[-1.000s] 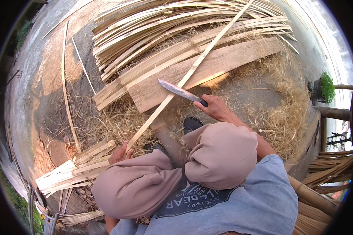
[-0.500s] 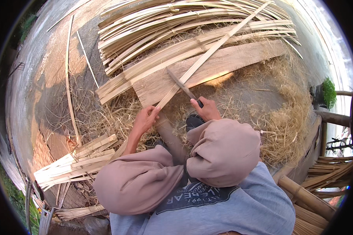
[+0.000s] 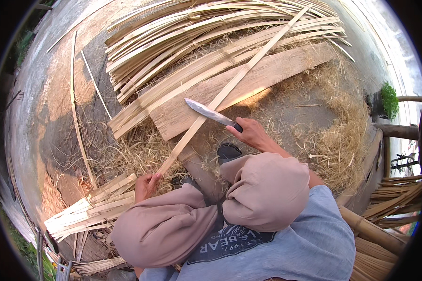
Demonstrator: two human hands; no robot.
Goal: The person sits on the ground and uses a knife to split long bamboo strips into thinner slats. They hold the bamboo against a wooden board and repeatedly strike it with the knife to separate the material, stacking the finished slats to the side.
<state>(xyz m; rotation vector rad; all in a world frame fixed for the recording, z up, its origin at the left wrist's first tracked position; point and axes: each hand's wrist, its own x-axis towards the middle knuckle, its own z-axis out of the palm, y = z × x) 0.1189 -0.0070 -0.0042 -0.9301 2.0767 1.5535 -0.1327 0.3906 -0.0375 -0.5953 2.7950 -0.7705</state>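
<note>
My left hand (image 3: 146, 186) pinches the near end of a long, pale bamboo strip (image 3: 188, 135) beside my left knee. The strip slants away to the upper right, across a flat wooden board (image 3: 262, 80). In my right hand (image 3: 251, 133) is a knife (image 3: 208, 112), fingers wrapped round its dark handle. Its broad blade points left and lies over the strip near the board's front edge; whether it touches cannot be made out.
Beyond the board lies a large pile of bamboo strips (image 3: 150, 61). A smaller stack (image 3: 94, 206) is at the left of my knee. Curly shavings (image 3: 338, 154) cover the ground to the right. Bamboo poles (image 3: 370, 230) and a green plant (image 3: 389, 100) stand farther right.
My left hand has drawn back toward my left knee with the strip's end. The knife has turned, its blade now flatter and showing its broad side.
</note>
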